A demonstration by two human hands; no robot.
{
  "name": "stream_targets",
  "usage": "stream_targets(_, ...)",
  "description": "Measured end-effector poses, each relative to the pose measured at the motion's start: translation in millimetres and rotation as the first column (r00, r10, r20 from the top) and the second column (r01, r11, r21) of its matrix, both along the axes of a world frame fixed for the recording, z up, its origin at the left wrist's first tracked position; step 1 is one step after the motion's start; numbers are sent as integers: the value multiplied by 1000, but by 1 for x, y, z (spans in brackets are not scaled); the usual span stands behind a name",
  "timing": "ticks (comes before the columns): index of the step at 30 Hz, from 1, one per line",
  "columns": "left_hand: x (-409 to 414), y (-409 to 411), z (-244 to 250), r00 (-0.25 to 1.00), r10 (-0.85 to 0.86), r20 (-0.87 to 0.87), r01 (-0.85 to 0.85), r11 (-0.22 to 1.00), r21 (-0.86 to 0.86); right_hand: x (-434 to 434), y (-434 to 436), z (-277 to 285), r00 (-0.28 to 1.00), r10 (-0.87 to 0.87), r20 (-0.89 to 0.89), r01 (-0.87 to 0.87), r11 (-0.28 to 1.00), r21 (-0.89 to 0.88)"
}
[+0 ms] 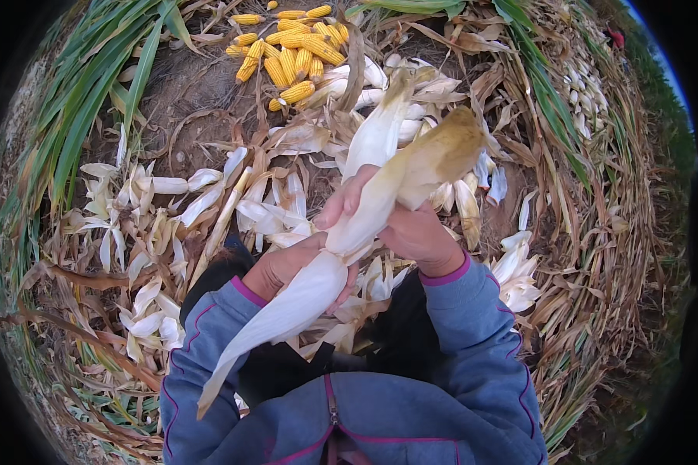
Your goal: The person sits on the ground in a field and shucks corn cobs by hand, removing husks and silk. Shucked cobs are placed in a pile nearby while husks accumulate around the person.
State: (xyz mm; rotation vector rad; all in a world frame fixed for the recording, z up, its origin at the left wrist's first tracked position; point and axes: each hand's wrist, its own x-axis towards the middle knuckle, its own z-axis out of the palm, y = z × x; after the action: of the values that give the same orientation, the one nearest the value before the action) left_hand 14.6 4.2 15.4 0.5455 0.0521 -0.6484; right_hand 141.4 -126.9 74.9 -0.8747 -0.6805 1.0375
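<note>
Both my hands hold a corn ear in pale husk leaves (363,215) above my lap; no kernels show on it. My left hand (288,261) grips around the lower end, its fingertips emerging right of a white husk leaf (302,296) that hangs down over my left forearm. My right hand (416,235) is closed around the upper part, with fingers showing on the far left side. Two long leaves flare upward, one with a brown, dry tip (453,136). What lies inside the husk is hidden.
Bare yellow corn ears (302,49) lie piled on the soil ahead. Unhusked ears (378,96) sit beside them. Loose husks (145,197) litter the ground left, with another clump (515,273) right. Green corn leaves (99,87) and dry stalks (611,250) flank both sides.
</note>
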Motion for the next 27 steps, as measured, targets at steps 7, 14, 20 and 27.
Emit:
stream_targets(7, -60, -68, 0, 612, -681, 402, 339, 686, 644, -93, -142, 4, 917, 200, -345, -226, 974, -34)
stream_targets(14, -80, -118, 86, 700, -702, 134, 518, 627, 582, -129, -222, 34, 899, 283, -333, -368, 901, -229)
stream_targets(20, -94, -140, 99, 717, -655, 237, 360, 640, 679, -133, -243, 61, 972, 213, -103, -236, 902, -363)
stream_targets(27, -132, -102, 77, 957, -273, -95, 287, 937, 200, -55, -371, -17, 542, -803, -247, 549, 561, -619)
